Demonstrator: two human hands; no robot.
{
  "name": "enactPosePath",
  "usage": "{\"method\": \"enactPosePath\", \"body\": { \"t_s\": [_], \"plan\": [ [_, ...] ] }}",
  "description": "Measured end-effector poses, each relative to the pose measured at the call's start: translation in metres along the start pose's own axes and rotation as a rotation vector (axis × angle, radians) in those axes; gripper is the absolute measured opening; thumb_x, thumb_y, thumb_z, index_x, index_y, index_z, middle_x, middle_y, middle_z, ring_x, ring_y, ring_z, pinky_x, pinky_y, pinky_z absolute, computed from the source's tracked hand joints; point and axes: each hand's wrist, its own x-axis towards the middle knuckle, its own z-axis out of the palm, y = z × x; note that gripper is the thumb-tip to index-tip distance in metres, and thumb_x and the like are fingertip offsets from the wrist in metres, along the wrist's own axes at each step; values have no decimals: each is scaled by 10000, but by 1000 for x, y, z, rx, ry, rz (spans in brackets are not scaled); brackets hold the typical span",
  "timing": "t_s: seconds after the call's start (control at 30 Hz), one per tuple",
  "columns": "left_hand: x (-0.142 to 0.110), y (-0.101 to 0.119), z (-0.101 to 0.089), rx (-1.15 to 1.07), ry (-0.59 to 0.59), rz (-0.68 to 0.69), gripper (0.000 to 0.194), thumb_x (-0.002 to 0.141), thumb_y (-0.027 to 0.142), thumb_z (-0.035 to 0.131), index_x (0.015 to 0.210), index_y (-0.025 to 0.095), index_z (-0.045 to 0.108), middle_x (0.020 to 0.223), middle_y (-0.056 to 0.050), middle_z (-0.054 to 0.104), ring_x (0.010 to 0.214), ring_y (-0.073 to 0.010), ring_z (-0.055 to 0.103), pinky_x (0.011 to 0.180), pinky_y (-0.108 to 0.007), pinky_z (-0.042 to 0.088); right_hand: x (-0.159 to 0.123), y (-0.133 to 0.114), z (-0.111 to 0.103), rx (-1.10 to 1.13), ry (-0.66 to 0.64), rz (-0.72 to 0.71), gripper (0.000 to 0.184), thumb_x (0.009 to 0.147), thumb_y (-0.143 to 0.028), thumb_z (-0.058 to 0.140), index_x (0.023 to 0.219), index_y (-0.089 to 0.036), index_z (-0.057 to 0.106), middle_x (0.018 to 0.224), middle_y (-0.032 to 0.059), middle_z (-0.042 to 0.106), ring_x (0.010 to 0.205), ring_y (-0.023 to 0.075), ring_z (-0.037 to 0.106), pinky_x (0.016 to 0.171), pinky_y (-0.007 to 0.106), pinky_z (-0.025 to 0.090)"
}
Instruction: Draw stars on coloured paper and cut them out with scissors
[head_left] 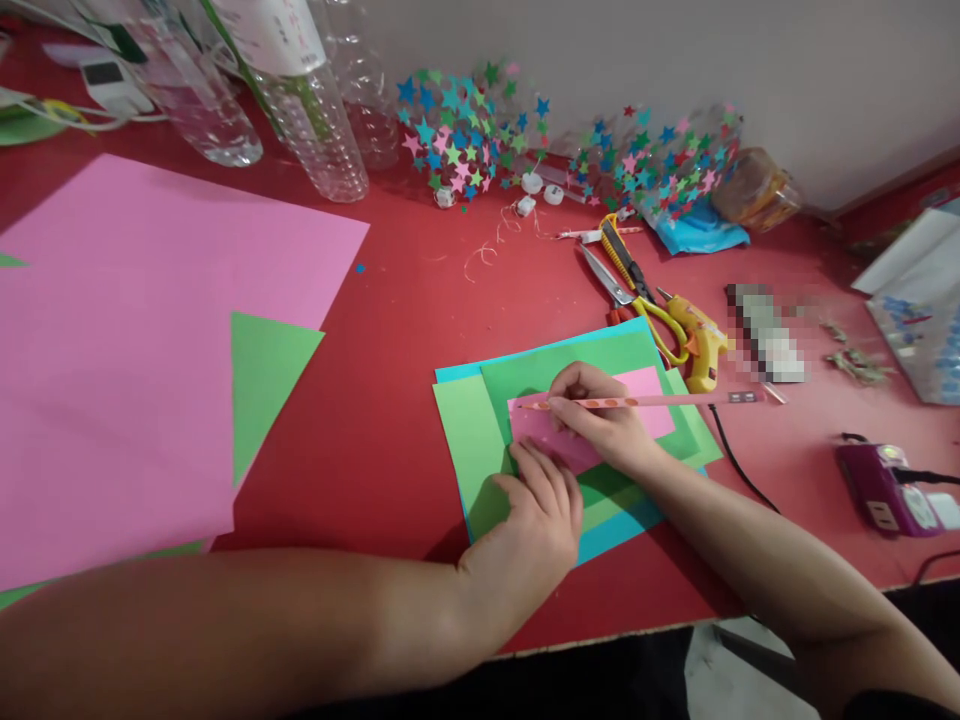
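Note:
Between the thumb and fingers of my right hand (600, 420) is a pink pencil (660, 401), its tip over the left end of a small pink paper strip (645, 390). My left hand (540, 500) lies with fingers stretched out, the fingertips on the strip's lower left edge. Beneath the strip are a dark green sheet (570, 355), a light green sheet (469, 440) and a blue sheet (622, 535), stacked unevenly. Whether the tip touches the paper I cannot tell.
Large pink sheets (120, 380) cover the table's left side. Beyond the stack lie scissors (611, 275), a cutter (626, 255) and a yellow glue gun (701, 340). Plastic bottles (315, 140) and star-covered clear shapes (660, 165) stand along the wall. A purple power socket (885, 490) sits right.

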Motion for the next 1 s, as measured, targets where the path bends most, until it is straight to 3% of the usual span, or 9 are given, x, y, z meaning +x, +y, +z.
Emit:
{"method": "enactPosePath", "body": {
  "t_s": [0.2, 0.37, 0.53, 0.83, 1.0],
  "plan": [
    [2, -2, 0, 36, 6, 6, 367, 889, 221, 435, 1131, 9, 612, 1042, -304, 688, 918, -392, 702, 591, -391, 559, 1, 0, 0, 22, 70, 21, 88, 824, -265, 594, 788, -205, 540, 633, -41, 534, 543, 96, 479, 512, 243, 369],
    [2, 0, 1, 45, 9, -2, 398, 858, 206, 481, 1139, -39, 622, 1044, -314, 679, 939, -398, 693, 616, -392, 562, 0, -4, -4, 18, -90, 22, 38, 798, -209, 616, 830, -194, 601, 766, -13, 611, 684, 108, 550, 600, 238, 406],
    [0, 0, 0, 38, 15, -14, 417, 856, 216, 490, 1148, -48, 628, 1054, -306, 681, 944, -388, 692, 643, -399, 568, -4, 3, -1, -88, -49, -76, 72, 778, -157, 576, 724, -198, 550, 638, -45, 528, 560, 85, 434, 517, 230, 337],
    [1, -2, -2, 11, 11, 5, 414, 876, 236, 500, 1157, -39, 630, 1060, -291, 687, 946, -386, 696, 645, -400, 582, -9, 7, -1, -224, -44, -197, 74, 782, -152, 572, 743, -212, 555, 602, -45, 546, 518, 89, 438, 500, 245, 343],
    [1, -3, -3, 12, 8, 4, 417, 880, 240, 506, 1151, -52, 628, 1055, -297, 684, 949, -383, 695, 652, -397, 582, -7, 8, -2, -197, -52, -159, 102, 788, -134, 563, 718, -209, 554, 599, -45, 539, 539, 89, 456, 512, 236, 356]
  ]
}}
